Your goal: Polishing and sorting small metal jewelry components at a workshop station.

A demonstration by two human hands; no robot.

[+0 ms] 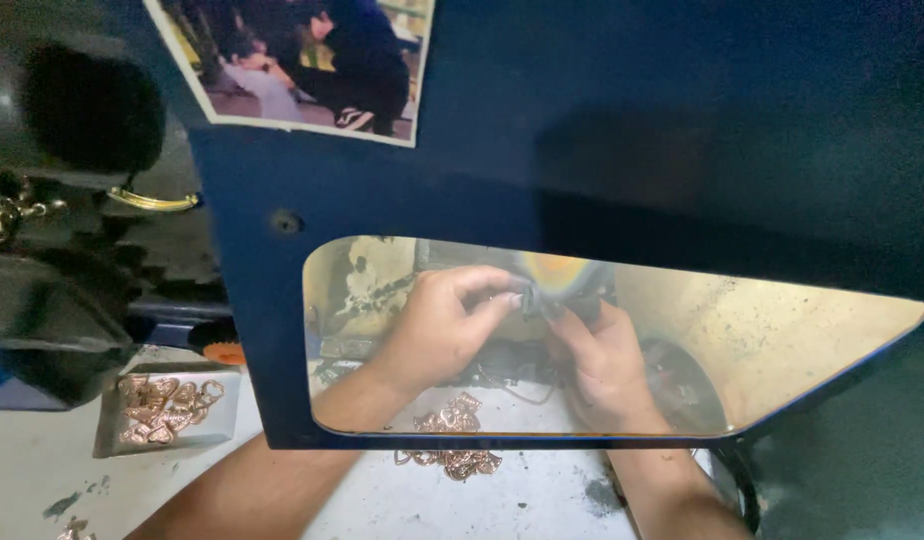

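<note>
Behind a clear window in a dark blue guard panel, my left hand and my right hand meet. Both pinch a small dark piece between their fingertips, held up against a spinning polishing wheel with a yellow-orange glow. The piece is too small and dark to name. A pile of copper-coloured metal links lies on the white bench under my wrists, part behind the window, part below its edge.
A shallow grey tray at the left holds several copper-coloured pieces. A photo print is stuck on the panel's top left. Dark machine housing with a brass handle stands at the left. The white bench is stained.
</note>
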